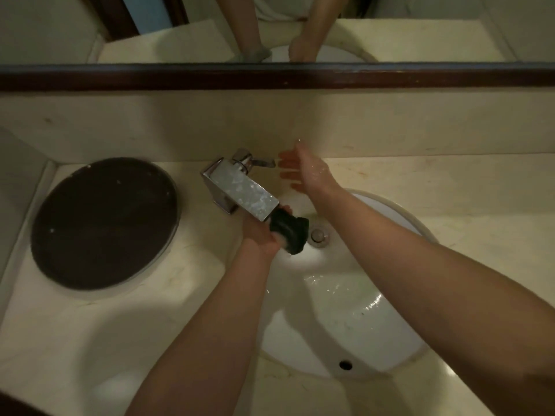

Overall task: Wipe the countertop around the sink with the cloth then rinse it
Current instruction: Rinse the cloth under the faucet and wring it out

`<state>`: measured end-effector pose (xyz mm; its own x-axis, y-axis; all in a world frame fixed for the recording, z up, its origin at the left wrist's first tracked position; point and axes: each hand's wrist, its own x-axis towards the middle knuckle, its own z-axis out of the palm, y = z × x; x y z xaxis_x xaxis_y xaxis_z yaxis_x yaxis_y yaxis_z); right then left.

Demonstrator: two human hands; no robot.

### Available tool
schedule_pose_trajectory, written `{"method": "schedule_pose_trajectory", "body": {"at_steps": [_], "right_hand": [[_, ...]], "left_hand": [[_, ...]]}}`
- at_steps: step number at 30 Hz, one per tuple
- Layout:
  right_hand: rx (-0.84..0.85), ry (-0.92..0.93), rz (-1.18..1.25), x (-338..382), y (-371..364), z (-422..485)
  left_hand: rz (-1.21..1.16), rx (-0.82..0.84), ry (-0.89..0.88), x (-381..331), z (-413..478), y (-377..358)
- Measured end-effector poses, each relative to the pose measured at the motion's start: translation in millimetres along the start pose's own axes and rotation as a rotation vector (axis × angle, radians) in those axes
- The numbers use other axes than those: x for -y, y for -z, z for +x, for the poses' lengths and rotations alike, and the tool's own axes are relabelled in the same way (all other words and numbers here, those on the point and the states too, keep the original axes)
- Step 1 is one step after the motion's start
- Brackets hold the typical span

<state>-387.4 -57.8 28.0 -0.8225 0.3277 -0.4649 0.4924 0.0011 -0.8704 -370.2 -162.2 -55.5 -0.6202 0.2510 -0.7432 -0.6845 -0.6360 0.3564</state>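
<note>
My left hand grips a dark, bunched cloth under the spout of the chrome tap, above the white sink basin. The spout hides part of the hand and cloth. My right hand is wet, with fingers spread, just to the right of the tap's lever; whether a fingertip touches the lever is unclear. The beige countertop runs around the sink. Water glistens on the basin wall.
A round dark tray lies on the counter at the left. The drain plug sits beside the cloth and an overflow hole is at the near basin wall. A dark wooden mirror frame runs along the back.
</note>
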Motion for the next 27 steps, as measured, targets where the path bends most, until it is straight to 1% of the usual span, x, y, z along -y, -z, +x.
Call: {"method": "schedule_pose_trajectory", "body": {"at_steps": [3, 5, 7, 12, 15, 20, 24, 25, 27], "right_hand": [[0.103, 0.032, -0.016, 15, -12, -5], [0.127, 0.045, -0.054, 16, -14, -10], [0.123, 0.045, -0.059, 16, -16, -12], [0.121, 0.025, -0.020, 16, -17, -21], [0.119, 0.000, 0.003, 15, -18, -28], [0.104, 0.002, -0.013, 15, -19, -28], [0.159, 0.023, -0.061, 7, -7, -38], [0.150, 0.032, -0.060, 3, -2, -41], [0.057, -0.001, -0.029, -15, 14, -43]], "left_hand": [[-0.016, 0.006, 0.009, 6, -4, -1], [-0.024, 0.014, 0.010, 8, -9, -3], [-0.045, 0.010, 0.018, 8, -14, -7], [0.015, -0.023, 0.012, 7, -22, -10], [0.024, 0.001, 0.017, 6, -28, -8], [-0.061, 0.065, 0.015, -3, -29, 1], [-0.091, 0.023, -0.001, -2, -33, 13], [-0.087, 0.013, -0.009, -1, -37, 13], [-0.079, -0.022, -0.023, 4, -47, 13]]}}
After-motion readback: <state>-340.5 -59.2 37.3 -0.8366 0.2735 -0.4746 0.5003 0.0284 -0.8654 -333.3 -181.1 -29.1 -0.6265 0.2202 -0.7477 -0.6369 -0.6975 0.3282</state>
